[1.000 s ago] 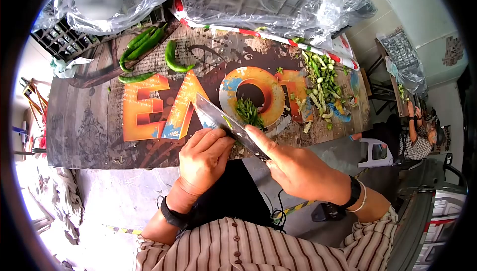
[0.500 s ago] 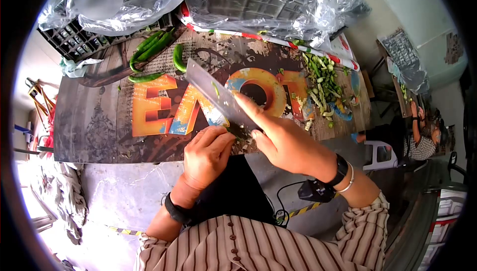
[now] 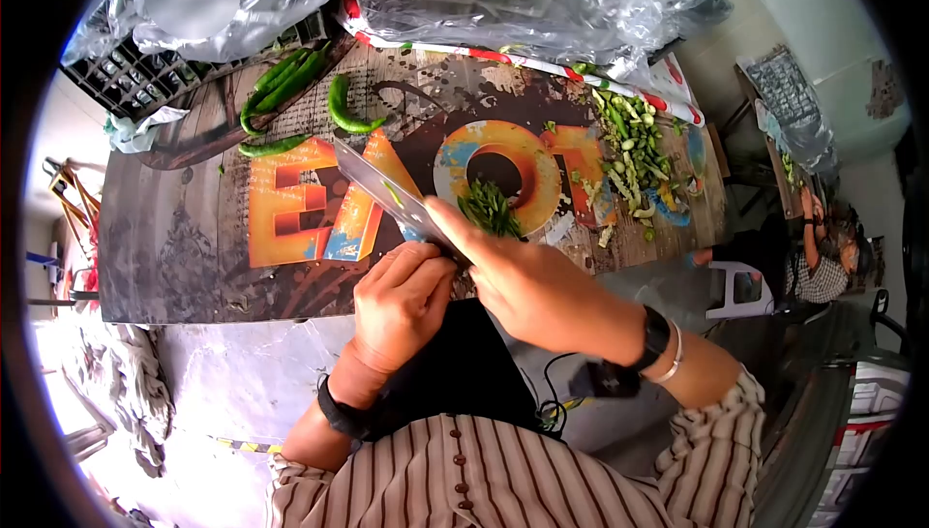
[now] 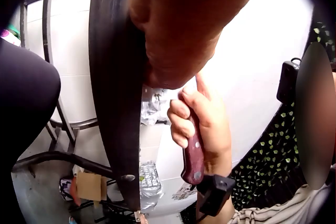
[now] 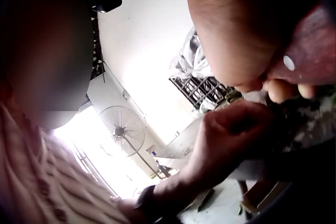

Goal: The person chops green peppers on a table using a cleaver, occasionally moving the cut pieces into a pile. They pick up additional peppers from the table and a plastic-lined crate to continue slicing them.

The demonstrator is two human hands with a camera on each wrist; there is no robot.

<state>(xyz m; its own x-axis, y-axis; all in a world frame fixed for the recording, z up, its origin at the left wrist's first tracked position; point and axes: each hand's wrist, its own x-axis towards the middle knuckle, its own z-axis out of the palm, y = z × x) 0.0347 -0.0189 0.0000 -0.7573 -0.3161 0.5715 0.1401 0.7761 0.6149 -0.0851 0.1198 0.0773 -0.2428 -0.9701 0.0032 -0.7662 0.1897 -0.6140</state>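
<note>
My right hand (image 3: 542, 286) grips a broad-bladed kitchen knife (image 3: 373, 180) by its dark red riveted handle (image 4: 193, 155), with the index finger along the blade. The blade slants up and left over the tabletop, a green sliver stuck to its side. Close beside it, at the table's front edge, my left hand (image 3: 402, 301) has its fingers curled down over a green chili pepper, which those fingers almost wholly hide. Just beyond the knife lies a small heap of thin green pepper strips (image 3: 490, 209).
Whole green chili peppers (image 3: 290, 88) lie at the back left of the printed table (image 3: 174, 257). Chopped pepper pieces (image 3: 634, 155) are spread at the right. Plastic-covered crates (image 3: 523, 5) line the back edge. Another person (image 3: 823, 257) sits at the far right.
The knife rose and swung up to the right, then came back down and left beside the left hand. The left hand has stayed in nearly the same place.
</note>
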